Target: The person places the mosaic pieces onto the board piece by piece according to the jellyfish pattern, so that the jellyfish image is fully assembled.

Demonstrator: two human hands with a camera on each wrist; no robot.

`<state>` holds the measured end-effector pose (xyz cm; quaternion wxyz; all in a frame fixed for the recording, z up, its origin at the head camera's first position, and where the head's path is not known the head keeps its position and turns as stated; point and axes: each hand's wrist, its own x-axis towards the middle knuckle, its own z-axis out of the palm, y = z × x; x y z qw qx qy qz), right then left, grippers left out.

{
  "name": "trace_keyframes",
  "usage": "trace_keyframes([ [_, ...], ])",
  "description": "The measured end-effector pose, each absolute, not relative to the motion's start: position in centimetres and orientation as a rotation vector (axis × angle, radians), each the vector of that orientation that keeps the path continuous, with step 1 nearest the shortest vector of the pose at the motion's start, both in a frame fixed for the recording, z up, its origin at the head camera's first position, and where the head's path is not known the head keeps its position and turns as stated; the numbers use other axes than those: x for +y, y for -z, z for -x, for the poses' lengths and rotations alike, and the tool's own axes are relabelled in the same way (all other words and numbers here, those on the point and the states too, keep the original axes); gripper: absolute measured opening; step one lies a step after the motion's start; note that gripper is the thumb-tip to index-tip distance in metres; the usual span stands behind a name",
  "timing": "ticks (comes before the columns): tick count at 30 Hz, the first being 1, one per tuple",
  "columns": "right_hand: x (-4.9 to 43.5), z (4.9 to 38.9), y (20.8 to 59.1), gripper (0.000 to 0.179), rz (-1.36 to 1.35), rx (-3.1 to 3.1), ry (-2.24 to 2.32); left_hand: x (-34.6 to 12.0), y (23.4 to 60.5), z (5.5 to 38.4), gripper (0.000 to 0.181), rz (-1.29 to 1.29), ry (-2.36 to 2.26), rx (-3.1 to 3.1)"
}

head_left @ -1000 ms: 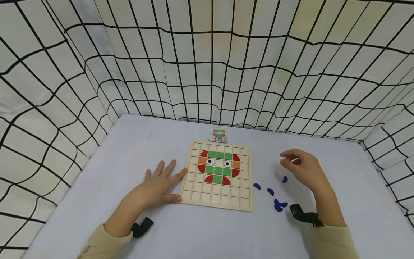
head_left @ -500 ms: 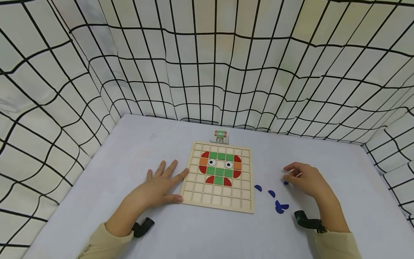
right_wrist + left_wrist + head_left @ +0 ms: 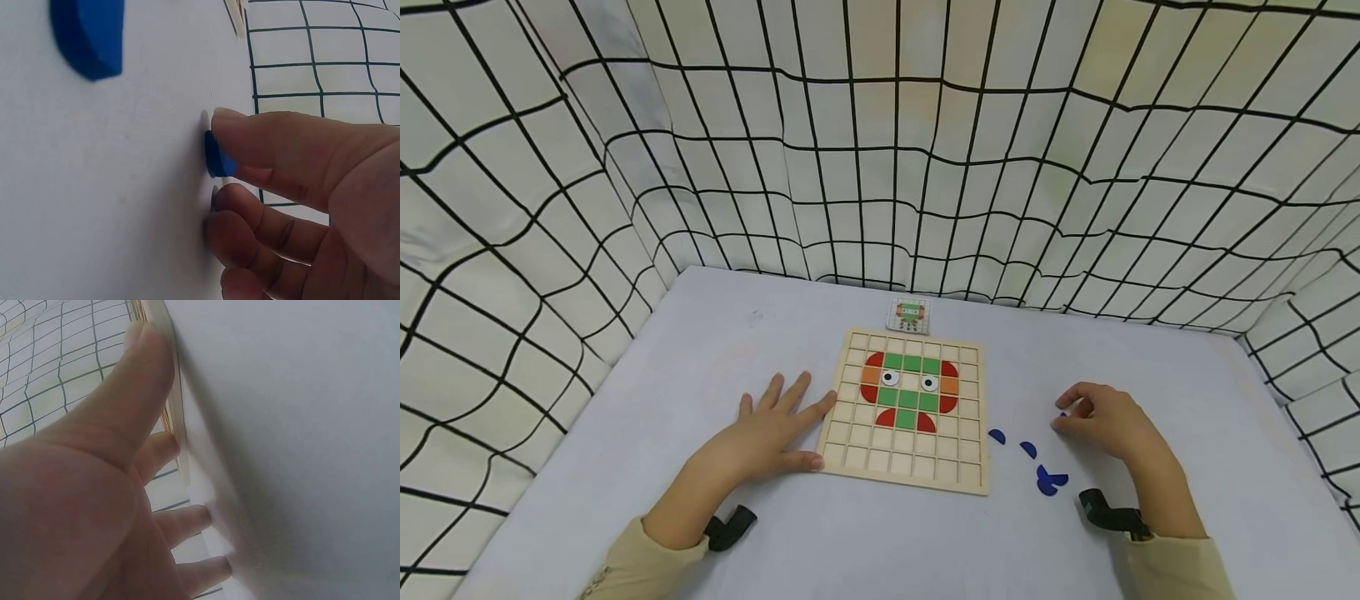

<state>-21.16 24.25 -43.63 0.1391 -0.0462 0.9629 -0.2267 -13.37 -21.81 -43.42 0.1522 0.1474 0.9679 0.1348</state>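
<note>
In the head view, my left hand (image 3: 758,443) lies spread beside a wooden grid board (image 3: 921,461), thumb and index fingertip at its left edge. The left wrist view has the thumb (image 3: 134,381) against the board's side. Red, green and orange tiles and two eye tiles form a face on the board. To the right, my right hand (image 3: 1108,425) is low over the table, pinching a blue half-round tile (image 3: 220,156) between thumb and fingers. The thumb partly covers this tile in the right wrist view. Several more blue half-round tiles (image 3: 1028,450) lie between that hand and the board.
A small card (image 3: 908,315) with a printed face pattern sits just behind the board. White cloth (image 3: 760,333) covers the table. Black netting (image 3: 880,175) over white sheeting rises at the back and both sides.
My right hand has come down onto the single blue half-round tile and its fingers have closed around it. The left hand keeps its place at the board's edge.
</note>
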Motion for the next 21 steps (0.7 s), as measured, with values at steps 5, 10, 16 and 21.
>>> trace_keyframes([
  [5, 23.5, 21.1, 43.7, 0.023, 0.183, 2.757, 0.684, -22.0, 43.6, 13.4, 0.090, -0.427, -0.375, 2.783],
  [10, 22.7, 21.0, 43.8, 0.021, 0.229, 2.750, 0.732, -22.0, 43.6, 13.3, 0.089, -0.442, -0.385, 2.790],
  [16, 22.1, 21.1, 43.8, 0.019, 0.267, 2.757, 0.798, -22.0, 43.5, 13.3, 0.089, -0.446, -0.392, 2.790],
  [21, 21.7, 21.2, 44.0, 0.012, 0.328, 2.770, 0.845, -21.9, 43.5, 13.3, 0.089, -0.442, -0.382, 2.790],
])
